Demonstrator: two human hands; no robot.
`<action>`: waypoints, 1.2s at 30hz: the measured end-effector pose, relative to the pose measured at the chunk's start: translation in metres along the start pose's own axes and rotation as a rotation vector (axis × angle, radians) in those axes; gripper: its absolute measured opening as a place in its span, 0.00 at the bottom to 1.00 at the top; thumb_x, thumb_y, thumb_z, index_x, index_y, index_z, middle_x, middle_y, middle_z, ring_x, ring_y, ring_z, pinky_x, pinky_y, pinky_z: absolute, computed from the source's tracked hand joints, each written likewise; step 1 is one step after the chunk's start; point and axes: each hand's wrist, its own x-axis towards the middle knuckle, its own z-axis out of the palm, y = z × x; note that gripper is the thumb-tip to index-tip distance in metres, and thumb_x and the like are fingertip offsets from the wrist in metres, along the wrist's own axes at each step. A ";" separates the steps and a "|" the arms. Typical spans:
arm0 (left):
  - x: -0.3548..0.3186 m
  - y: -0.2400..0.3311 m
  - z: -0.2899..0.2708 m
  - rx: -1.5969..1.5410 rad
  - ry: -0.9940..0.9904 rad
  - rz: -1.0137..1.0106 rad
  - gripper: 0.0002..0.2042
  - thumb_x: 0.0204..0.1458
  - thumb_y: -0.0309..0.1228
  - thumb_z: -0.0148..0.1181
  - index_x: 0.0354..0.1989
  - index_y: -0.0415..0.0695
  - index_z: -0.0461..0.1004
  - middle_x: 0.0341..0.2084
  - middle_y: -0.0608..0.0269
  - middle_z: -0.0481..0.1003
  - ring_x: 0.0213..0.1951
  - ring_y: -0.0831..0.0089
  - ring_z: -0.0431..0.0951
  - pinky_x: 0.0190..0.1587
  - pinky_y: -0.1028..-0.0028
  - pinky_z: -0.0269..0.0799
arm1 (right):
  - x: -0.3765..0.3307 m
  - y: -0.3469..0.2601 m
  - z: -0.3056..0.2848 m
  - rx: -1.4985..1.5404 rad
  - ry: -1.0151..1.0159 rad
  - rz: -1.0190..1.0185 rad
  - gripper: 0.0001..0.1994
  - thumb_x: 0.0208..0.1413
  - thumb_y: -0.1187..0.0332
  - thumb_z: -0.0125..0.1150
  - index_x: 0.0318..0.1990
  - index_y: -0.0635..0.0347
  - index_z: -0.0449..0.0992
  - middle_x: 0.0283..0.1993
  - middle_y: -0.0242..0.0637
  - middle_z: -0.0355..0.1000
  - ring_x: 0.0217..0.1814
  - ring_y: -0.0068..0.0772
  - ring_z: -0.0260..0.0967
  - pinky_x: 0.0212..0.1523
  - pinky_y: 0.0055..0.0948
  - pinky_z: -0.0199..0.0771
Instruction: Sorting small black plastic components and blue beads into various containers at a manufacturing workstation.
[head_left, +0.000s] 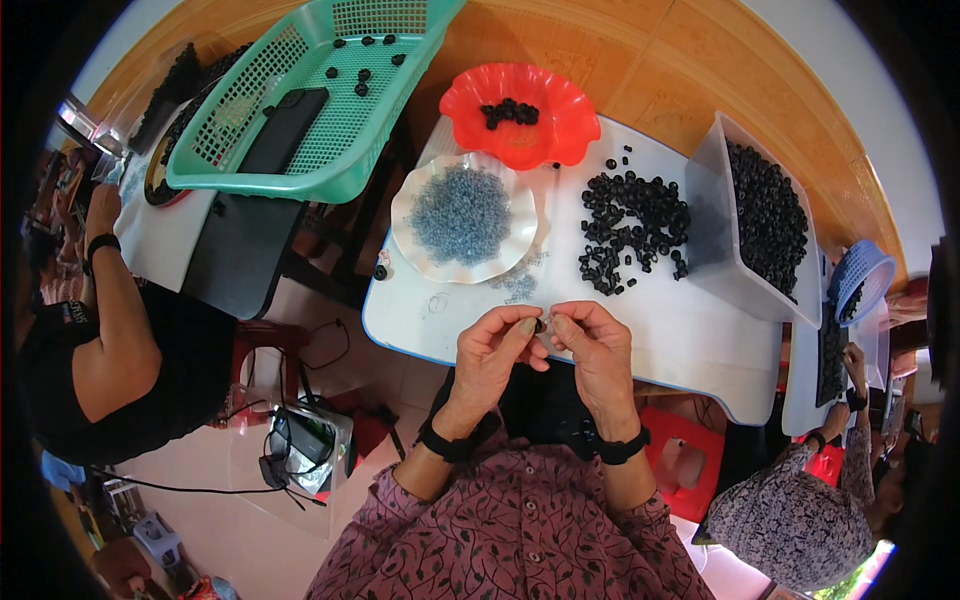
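Above the table's near edge, my left hand (492, 352) pinches a small black plastic part (541, 325) between thumb and fingertips. Fingertip to fingertip with it, my right hand (598, 352) is closed in a pinch too; what it holds is too small to make out. Just beyond my hands lie some loose clear bits (520, 284). A white scalloped plate (405, 222) there bears a heap of small bluish clear pieces (460, 215). Loose black parts (630, 225) are spread on the white table (690, 345) ahead of my right hand.
A red wavy-edged bowl (570, 130) with a few black parts stands at the back. To the right, a grey bin (712, 225) is full of black parts. A green basket (340, 185) is at the far left. Co-workers sit on both sides; a red stool (685, 460) is beside me.
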 end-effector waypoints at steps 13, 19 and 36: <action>-0.004 0.001 0.009 0.066 -0.076 0.116 0.09 0.57 0.21 0.54 0.46 0.33 0.72 0.32 0.59 0.75 0.31 0.77 0.76 0.32 0.77 0.78 | -0.013 -0.016 0.004 -0.038 -0.011 -0.063 0.06 0.59 0.74 0.58 0.40 0.67 0.76 0.34 0.31 0.74 0.34 0.17 0.69 0.37 0.17 0.70; -0.005 0.002 0.010 0.073 -0.075 0.172 0.08 0.56 0.19 0.55 0.43 0.33 0.74 0.36 0.60 0.73 0.31 0.78 0.75 0.32 0.80 0.77 | -0.021 -0.022 0.004 -0.206 -0.047 -0.087 0.08 0.62 0.69 0.55 0.39 0.66 0.75 0.32 0.29 0.71 0.31 0.14 0.64 0.34 0.15 0.66; -0.011 0.008 0.021 0.145 -0.075 0.267 0.06 0.55 0.18 0.55 0.40 0.32 0.75 0.37 0.58 0.71 0.31 0.76 0.76 0.31 0.79 0.78 | -0.026 -0.017 0.008 -0.363 -0.022 -0.326 0.03 0.59 0.76 0.56 0.36 0.66 0.71 0.36 0.36 0.67 0.31 0.21 0.67 0.32 0.21 0.70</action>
